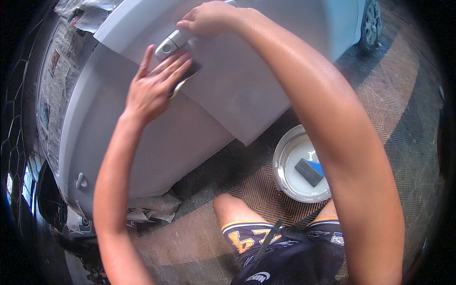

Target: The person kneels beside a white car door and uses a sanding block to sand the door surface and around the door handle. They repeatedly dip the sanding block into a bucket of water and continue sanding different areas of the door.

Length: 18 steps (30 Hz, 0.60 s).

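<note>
My left hand (154,88) is pressed against a grey, matte car door (247,76), just below its handle. Its fingers lie nearly straight, one of them lifted away, over a thin dark pad (192,71) with a pale yellowish edge; most of the pad and my thumb are hidden. Above it, my right hand (209,20) is closed over the silver-grey door handle (167,48), whose round lock end sticks out beside my thumb. The right fingertips are partly out of sight behind the hand.
A round white bucket (279,166) of cloudy liquid stands by my knees, with a dark grey block (308,172) and a blue piece (315,166) in it. Newspaper masking (54,71) covers parts at the left. A wheel (371,23) shows at the upper right. The floor (380,102) is patterned.
</note>
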Motion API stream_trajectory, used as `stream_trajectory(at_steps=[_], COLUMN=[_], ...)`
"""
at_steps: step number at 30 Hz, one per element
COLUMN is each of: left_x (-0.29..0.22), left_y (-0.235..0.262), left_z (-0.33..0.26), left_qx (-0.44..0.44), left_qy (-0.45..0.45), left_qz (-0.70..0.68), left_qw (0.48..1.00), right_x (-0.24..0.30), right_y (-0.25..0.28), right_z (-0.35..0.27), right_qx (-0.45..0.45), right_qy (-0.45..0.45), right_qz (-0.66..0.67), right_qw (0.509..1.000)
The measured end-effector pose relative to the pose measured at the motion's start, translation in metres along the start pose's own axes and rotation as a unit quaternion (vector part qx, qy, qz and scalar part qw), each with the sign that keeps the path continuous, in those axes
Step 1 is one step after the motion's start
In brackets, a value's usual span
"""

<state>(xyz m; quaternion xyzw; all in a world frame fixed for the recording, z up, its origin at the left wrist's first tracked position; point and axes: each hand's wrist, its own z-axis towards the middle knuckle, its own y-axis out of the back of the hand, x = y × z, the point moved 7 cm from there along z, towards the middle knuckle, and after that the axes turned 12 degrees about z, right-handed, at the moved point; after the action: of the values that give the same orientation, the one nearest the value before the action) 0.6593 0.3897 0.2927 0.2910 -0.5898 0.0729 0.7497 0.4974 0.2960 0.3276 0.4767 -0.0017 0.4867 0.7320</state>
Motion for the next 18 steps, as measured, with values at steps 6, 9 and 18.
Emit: stream_trajectory(at_steps=[6, 9, 18], left_x=[-0.010, -0.009, -0.030], left_y=[0.005, 0.006, -0.002], left_z=[0.011, -0.005, 0.012], left_qx=[-0.009, -0.022, -0.038], left_qy=[0.005, 0.029, 0.059], left_qz=[0.006, 0.015, -0.003], left_qw=[1.000, 0.999, 0.998], right_x=[-0.011, -0.021, -0.009], right_y=[-0.013, -0.014, -0.007], right_z=[0.022, 0.021, 0.004], right_qx=[-0.021, -0.043, -0.029], right_qy=[0.007, -0.032, -0.036], right_qz=[-0.008, -0.021, -0.008], right_qw=[1.000, 0.998, 0.999])
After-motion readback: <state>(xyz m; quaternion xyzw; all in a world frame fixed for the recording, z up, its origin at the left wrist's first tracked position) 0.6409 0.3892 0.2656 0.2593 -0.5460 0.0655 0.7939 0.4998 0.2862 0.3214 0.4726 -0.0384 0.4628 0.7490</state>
